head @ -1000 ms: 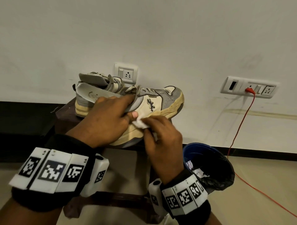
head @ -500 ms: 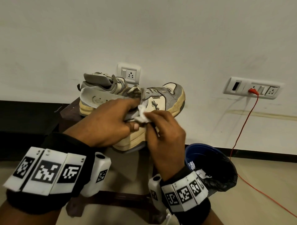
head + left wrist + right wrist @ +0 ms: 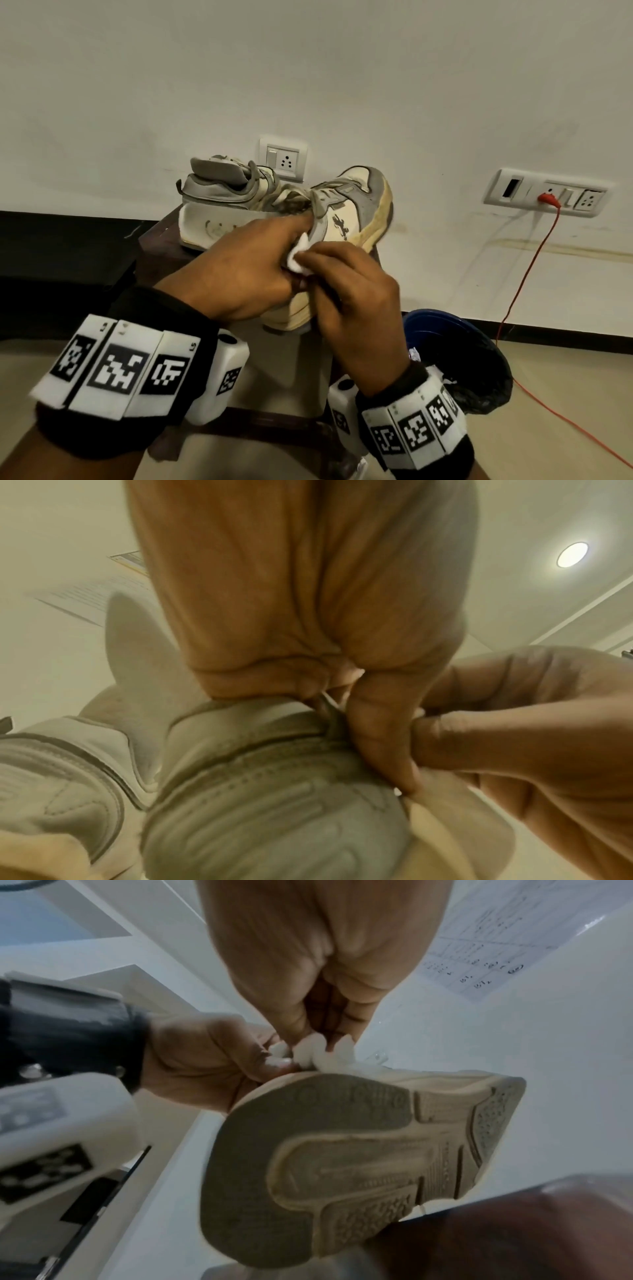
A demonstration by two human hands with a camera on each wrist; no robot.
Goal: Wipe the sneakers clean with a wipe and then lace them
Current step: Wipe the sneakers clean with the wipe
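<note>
My left hand (image 3: pixel 246 270) grips a cream and grey sneaker (image 3: pixel 359 219) by its side and holds it tilted, toe up and to the right, above a dark wooden stool (image 3: pixel 154 240). My right hand (image 3: pixel 349 291) pinches a crumpled white wipe (image 3: pixel 298 253) against the sneaker's side, just beside the left fingers. The right wrist view looks up at the sneaker's sole (image 3: pixel 342 1156) with the wipe (image 3: pixel 322 1053) at its upper edge. A second sneaker (image 3: pixel 219 198) stands on the stool behind, heel toward me. The left wrist view shows grey shoe upper (image 3: pixel 274 791) under my fingers (image 3: pixel 260 677).
A blue bin with a black liner (image 3: pixel 455 353) stands on the floor at the right of the stool, with crumpled wipes inside. A red cable (image 3: pixel 527 274) runs from the wall socket (image 3: pixel 544 197) down across the floor. The white wall is close behind the stool.
The held sneaker has been raised and tipped more toe-up. The right hand with the wipe has moved up along its side, from the midsole toward the laces.
</note>
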